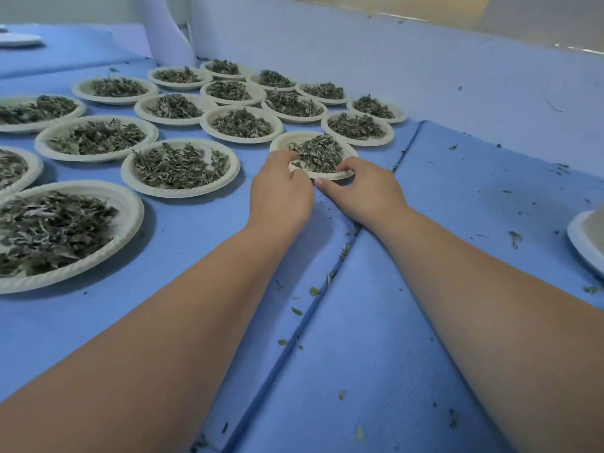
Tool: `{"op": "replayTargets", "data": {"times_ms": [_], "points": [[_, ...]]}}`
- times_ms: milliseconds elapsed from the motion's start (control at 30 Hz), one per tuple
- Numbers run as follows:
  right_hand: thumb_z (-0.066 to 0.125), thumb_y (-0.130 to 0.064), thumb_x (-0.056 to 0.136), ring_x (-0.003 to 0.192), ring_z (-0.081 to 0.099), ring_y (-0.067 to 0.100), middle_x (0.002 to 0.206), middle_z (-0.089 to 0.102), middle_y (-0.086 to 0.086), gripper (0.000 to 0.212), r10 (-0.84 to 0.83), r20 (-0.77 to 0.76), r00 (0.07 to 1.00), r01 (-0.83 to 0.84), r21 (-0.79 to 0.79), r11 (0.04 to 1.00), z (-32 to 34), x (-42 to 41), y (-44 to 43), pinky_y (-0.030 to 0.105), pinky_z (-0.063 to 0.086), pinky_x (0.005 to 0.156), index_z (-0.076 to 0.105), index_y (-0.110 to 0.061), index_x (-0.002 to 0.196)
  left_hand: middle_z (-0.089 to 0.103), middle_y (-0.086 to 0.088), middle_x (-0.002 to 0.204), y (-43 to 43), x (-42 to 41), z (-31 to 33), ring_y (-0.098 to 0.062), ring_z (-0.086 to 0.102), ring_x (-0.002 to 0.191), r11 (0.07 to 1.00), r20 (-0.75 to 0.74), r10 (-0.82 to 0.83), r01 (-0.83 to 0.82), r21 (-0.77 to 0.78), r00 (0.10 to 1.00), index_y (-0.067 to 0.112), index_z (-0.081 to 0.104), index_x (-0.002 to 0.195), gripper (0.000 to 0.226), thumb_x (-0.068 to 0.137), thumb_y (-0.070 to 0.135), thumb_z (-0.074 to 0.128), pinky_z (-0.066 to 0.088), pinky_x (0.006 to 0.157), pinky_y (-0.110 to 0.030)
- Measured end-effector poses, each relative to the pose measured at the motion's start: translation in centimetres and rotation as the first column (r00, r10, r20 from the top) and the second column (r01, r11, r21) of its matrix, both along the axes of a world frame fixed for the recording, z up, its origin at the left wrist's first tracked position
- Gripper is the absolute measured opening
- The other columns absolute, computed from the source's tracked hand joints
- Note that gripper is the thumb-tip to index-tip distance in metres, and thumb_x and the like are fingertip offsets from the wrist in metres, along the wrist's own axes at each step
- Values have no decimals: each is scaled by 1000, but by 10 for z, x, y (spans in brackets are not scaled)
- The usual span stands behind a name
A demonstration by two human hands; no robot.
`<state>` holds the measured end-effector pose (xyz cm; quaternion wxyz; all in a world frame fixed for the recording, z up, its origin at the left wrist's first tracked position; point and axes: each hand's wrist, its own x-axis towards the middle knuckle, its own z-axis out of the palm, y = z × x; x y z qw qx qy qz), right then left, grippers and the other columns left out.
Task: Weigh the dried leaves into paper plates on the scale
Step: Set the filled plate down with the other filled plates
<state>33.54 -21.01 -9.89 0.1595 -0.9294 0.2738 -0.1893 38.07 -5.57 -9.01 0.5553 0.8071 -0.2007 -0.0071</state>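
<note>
Blue counter: fills most of the view and is split by a seam running from the near edge toward the far right. Pale wall: borders the counter along the far and right sides. Two bare forearms: reach in from the near edge and converge toward the middle. Filled paper plates: more than a dozen sit in close rows across the left and far part of the counter, some with rims touching or overlapping, and each holds a heap of grey-green leaf. Held paper plate: sits at the right end of the nearest rows, just left of the seam and low at the counter; I cannot tell whether it rests there or is slightly lifted. Dried leaves: heaped on the near half of that plate. Left hand: fingers are curled over the plate's near-left rim, with the thumb pressed on the rim. Right hand: fingers grip the near-right rim, with the thumb at its edge. White dish: cut off by the right border, contents not visible. Leaf fragments: lie scattered along the seam and over the right side of the counter.
</note>
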Motion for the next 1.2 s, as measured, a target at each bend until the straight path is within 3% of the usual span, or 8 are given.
{"op": "replayTargets", "data": {"times_ms": [267, 467, 567, 867, 967, 1033, 1133, 1200], "points": [[47, -84, 76, 115, 60, 28, 117, 68, -1, 70, 2, -60, 998, -2, 0, 1000, 2, 2, -1, 49, 44, 101, 54, -32, 122, 59, -9, 141, -1, -3, 1, -32, 61, 118, 998, 4, -43, 43, 46, 999, 18, 52, 147, 49, 99, 18, 42, 48, 89, -38], [43, -83, 80, 121, 57, 30, 126, 65, 2, 79, -9, -104, 995, 9, -4, 1000, 2, 2, 0, 49, 42, 104, 44, -29, 137, 64, -7, 120, -1, -4, -1, -23, 58, 89, 997, 2, -67, 67, 32, 998, 21, 57, 138, 42, 98, 19, 43, 39, 65, -32], [43, -84, 80, 126, 54, 30, 133, 62, 4, 84, -17, -118, 993, 18, 8, 1000, 3, 3, 0, 50, 40, 106, 38, -29, 144, 65, -6, 114, 0, -5, -1, -22, 56, 83, 997, -6, -73, 73, 36, 997, 22, 58, 136, 41, 98, 20, 43, 38, 62, -31], [47, -84, 73, 132, 48, 31, 139, 53, 9, 94, -43, -77, 996, 47, 52, 998, 2, 1, 3, 49, 39, 107, 34, -28, 148, 68, -11, 114, 0, -8, 0, -32, 64, 103, 993, 28, -95, 93, 79, 995, 19, 58, 136, 42, 97, 18, 44, 42, 73, -33], [51, -75, 81, 134, 47, 32, 143, 50, 10, 84, -31, -26, 999, 34, 150, 988, 7, -5, 5, 44, 38, 109, 35, -29, 149, 64, -14, 122, -6, -21, 5, -32, 59, 110, 982, 150, -140, 118, 146, 979, 13, 57, 134, 38, 99, 12, 44, 38, 78, -32], [54, -62, 90, 133, 48, 31, 144, 50, 9, 69, -26, 65, 998, 9, 248, 969, 13, -18, 6, 35, 37, 102, 39, -28, 148, 58, -15, 132, -10, -37, 10, -32, 55, 115, 970, 235, -213, 176, 167, 949, 6, 58, 129, 34, 99, 5, 42, 36, 83, -33], [52, -47, 98, 133, 48, 29, 147, 51, 10, 56, -31, 146, 989, -11, 279, 960, 24, -59, 10, 32, 36, 102, 41, -24, 148, 62, -14, 109, -19, -66, 19, -33, 57, 100, 945, 308, -323, 289, 151, 895, 0, 59, 116, 29, 96, -1, 37, 41, 80, -39], [49, -42, 101, 117, 60, 27, 134, 61, 8, 46, -21, 184, 983, -36, 301, 953, 32, -97, 15, 35, 45, 99, 44, -25, 144, 63, -5, 97, -26, -90, 23, -28, 58, 95, 922, 303, -387, 368, 120, 871, 5, 61, 119, 33, 97, 0, 37, 39, 73, -30]]}}
